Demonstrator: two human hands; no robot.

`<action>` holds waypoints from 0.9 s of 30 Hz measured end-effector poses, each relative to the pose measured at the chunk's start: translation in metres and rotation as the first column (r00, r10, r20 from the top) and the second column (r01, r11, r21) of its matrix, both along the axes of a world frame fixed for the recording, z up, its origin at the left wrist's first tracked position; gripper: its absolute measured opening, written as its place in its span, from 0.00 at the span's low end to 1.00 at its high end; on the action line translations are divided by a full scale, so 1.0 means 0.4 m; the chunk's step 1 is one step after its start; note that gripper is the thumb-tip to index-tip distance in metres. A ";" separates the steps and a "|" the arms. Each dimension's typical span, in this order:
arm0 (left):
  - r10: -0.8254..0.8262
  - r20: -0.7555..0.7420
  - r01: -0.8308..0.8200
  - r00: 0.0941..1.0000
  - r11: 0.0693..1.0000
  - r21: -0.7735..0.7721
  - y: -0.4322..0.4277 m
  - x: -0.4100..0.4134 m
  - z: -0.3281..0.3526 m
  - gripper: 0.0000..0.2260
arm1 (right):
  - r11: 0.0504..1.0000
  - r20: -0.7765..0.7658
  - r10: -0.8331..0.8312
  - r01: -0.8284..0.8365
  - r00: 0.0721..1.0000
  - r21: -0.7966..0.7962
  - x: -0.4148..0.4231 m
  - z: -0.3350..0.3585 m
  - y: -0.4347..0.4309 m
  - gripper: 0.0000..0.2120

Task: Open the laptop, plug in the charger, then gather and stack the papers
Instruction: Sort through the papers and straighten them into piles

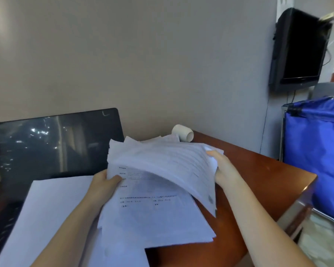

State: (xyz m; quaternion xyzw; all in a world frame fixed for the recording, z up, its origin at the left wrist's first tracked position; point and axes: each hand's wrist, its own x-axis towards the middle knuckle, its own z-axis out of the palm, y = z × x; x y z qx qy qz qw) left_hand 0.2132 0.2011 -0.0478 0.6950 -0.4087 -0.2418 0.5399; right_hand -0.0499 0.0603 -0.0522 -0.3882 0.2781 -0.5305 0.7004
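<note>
Papers: a loose, uneven bundle is held over the brown desk, just right of the laptop, with its upper sheets bowed.
Left hand: the bundle's left edge is pinched, thumb on top.
Right hand: the right edge is gripped, thumb on top; the fingers are probably curled beneath, hidden.
Laptop: opened, screen dark; a blank sheet is laid over its keyboard.

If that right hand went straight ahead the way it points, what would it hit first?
The right hand grips the bent white printed papers, so it meets those first. Past them is probably the white cylinder by the wall, though depth is unclear.
</note>
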 end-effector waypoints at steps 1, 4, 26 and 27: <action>-0.027 0.006 0.027 1.000 1.000 0.013 -0.002 0.004 0.001 0.08 | 0.999 -0.120 0.021 -0.024 0.993 -0.025 0.002 -0.018 -0.006 0.09; -0.053 0.031 0.051 0.998 0.997 0.058 -0.007 0.016 0.008 0.08 | 0.996 -0.369 0.053 -0.073 0.928 -0.041 0.013 -0.052 -0.024 0.10; -0.183 0.123 0.214 0.975 0.923 -0.320 0.014 -0.088 0.087 0.13 | 0.962 -0.366 -0.114 0.011 0.924 -0.273 0.061 -0.037 0.010 0.21; -0.163 0.154 0.211 0.975 0.901 -0.378 0.014 -0.100 0.108 0.13 | 0.972 -0.308 -0.084 0.011 0.948 -0.233 0.048 -0.004 0.016 0.19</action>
